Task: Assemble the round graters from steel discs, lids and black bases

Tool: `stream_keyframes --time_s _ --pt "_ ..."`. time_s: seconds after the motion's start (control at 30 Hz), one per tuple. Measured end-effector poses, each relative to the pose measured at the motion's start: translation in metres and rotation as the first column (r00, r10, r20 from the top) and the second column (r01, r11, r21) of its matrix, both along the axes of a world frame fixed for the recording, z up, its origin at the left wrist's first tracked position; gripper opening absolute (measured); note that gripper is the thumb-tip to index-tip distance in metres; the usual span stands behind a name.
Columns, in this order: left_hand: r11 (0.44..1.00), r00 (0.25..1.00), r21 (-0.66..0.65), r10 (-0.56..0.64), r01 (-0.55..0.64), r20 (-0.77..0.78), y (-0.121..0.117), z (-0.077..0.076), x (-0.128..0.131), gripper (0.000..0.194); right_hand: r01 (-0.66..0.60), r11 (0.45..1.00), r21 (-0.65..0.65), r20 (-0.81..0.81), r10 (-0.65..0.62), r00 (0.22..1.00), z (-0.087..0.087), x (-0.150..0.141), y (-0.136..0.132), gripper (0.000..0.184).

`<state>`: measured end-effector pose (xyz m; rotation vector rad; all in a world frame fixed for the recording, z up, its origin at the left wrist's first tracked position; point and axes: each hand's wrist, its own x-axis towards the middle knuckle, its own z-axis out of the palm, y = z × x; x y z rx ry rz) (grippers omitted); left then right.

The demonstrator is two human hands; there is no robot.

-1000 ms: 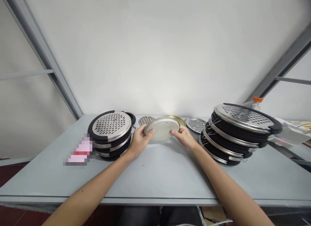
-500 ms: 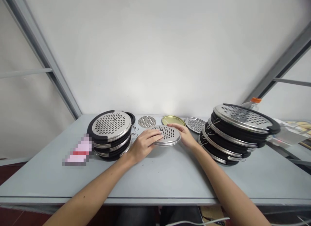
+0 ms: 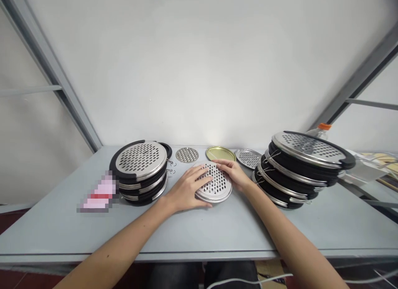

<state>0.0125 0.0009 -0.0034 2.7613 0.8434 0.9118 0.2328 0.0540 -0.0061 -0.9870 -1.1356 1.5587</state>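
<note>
Over the middle of the table, a round metal grater disc [image 3: 217,190] with slotted holes and a rolled rim is tilted so that its top face shows. My left hand [image 3: 186,188] grips its left side, fingers on the perforated face and thumb along the near rim. At the right and far edge, my right hand [image 3: 235,174] closes on the rim, with its thumb hidden. Just behind lie a gold-coloured round lid [image 3: 221,153], a loose perforated disc [image 3: 187,155] and a silver-rimmed grater plate [image 3: 248,158].
A stack of black-rimmed graters [image 3: 143,157] with wire clasps stands on the left. On the right rises a taller, leaning stack [image 3: 306,150]. An orange-capped bottle [image 3: 323,131] is behind it. A blurred pink item [image 3: 101,193] lies at left on the grey table [image 3: 199,235].
The grater disc has come nearer and lower, its top face turned more towards me. My left thumb now shows along its near edge; my right fingers reach further over it.
</note>
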Motion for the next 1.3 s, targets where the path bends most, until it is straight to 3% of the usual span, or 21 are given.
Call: stream_keyframes --time_s 0.1,0.2,0.43,0.7,0.83,0.97,1.1,1.3 --pt "0.995 0.995 -0.077 0.056 -0.063 -0.08 -0.002 0.002 0.0 0.096 0.022 1.0 0.021 0.019 -0.023 1.0 -0.004 -0.001 0.002 0.035" --pt "0.977 0.985 -0.181 0.09 -0.116 -0.146 -0.003 0.002 -0.002 0.11 0.033 0.998 0.057 0.065 -0.037 0.997 -0.008 -0.002 0.004 0.035" --pt "0.873 0.949 -0.422 0.127 -0.245 -0.289 -0.003 -0.003 -0.008 0.107 -0.012 0.997 0.073 0.156 0.001 0.988 -0.018 0.0 0.008 0.035" --pt "0.877 0.952 -0.441 0.056 -0.191 -0.3 0.001 0.0 -0.021 0.104 -0.091 0.97 0.227 0.39 -0.005 0.921 -0.016 -0.002 0.007 0.035" --pt "0.885 0.951 -0.404 0.119 -0.232 -0.286 0.001 -0.001 -0.018 0.093 -0.02 0.889 0.457 0.515 -0.247 0.821 -0.023 -0.01 0.006 0.033" --pt "0.887 0.962 -0.385 0.196 -0.256 -0.187 0.002 -0.006 -0.014 0.089 -0.177 0.748 0.64 0.612 -0.356 0.706 -0.022 -0.015 0.0 0.029" --pt "0.875 0.971 -0.423 0.193 -0.235 -0.142 0.004 -0.009 -0.013 0.096 -0.303 0.697 0.65 0.678 -0.352 0.645 -0.015 -0.013 -0.008 0.039" --pt "0.871 0.972 -0.432 0.188 -0.232 -0.144 0.006 -0.009 -0.013 0.113 -0.547 0.628 0.553 0.812 -0.26 0.523 -0.011 -0.011 -0.011 0.057"
